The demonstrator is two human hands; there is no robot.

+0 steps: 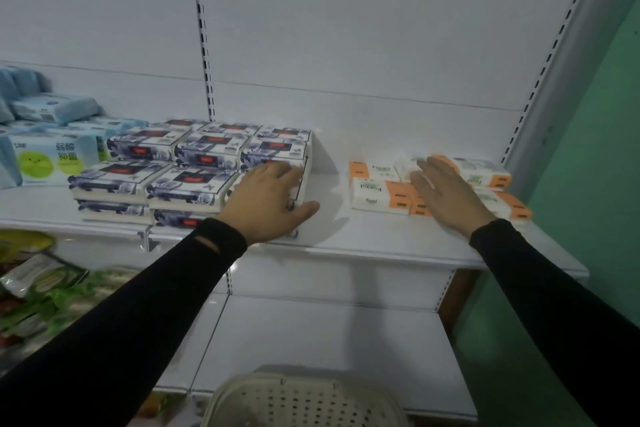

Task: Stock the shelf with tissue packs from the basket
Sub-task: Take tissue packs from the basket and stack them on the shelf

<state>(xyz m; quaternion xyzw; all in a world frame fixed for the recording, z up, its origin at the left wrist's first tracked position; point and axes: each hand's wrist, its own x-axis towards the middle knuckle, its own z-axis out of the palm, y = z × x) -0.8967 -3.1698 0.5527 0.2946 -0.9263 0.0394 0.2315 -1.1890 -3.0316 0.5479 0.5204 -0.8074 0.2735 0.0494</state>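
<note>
Both hands lie flat, gripping nothing: left hand (268,199) on the dark floral packs (194,172) at centre-left, right hand (446,191) on the orange-and-white packs (384,192) at centre-right. Better to press evenly, squaring rows against the shelf (381,239) edge; basket (301,402) sits bottom centre.

Both my arms are covered in long black sleeves of a close-fitting, plain fabric with no print or logo. My left sleeve (145,291) ends at the wrist in a snug cuff, and just above that cuff there is a small slit-shaped tear in the cloth. My right sleeve (554,291) is the same black and also stops at the wrist. My left hand (266,201) and right hand (446,191) are bare, with no gloves, rings or watch showing.
</note>
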